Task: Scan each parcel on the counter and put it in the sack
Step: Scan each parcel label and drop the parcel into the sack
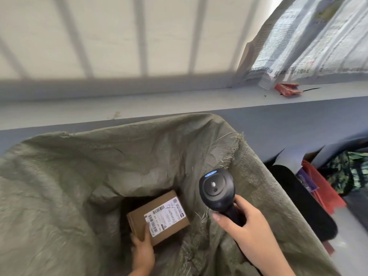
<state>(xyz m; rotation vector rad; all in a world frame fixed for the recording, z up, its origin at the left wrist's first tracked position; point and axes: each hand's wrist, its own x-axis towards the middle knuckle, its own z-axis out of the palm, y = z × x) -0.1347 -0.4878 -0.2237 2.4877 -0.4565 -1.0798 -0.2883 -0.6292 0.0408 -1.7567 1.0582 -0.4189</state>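
A small brown cardboard parcel [159, 217] with a white shipping label on top is down inside the open mouth of the large olive-green woven sack [79, 186]. My left hand [142, 250] grips the parcel's near corner, thumb on top by the label. My right hand [245, 228] holds a black handheld barcode scanner [218, 189] by its handle, above the sack's right side, a blue light showing at its head. The bottom of the sack is dark and hidden.
A grey ledge [139, 104] runs behind the sack below a pale wall. Newspaper [310, 40] hangs at the upper right with a red wrapper [287, 89] beneath it. To the right sit a black object [302, 200], red material [323, 190] and patterned fabric [346, 172].
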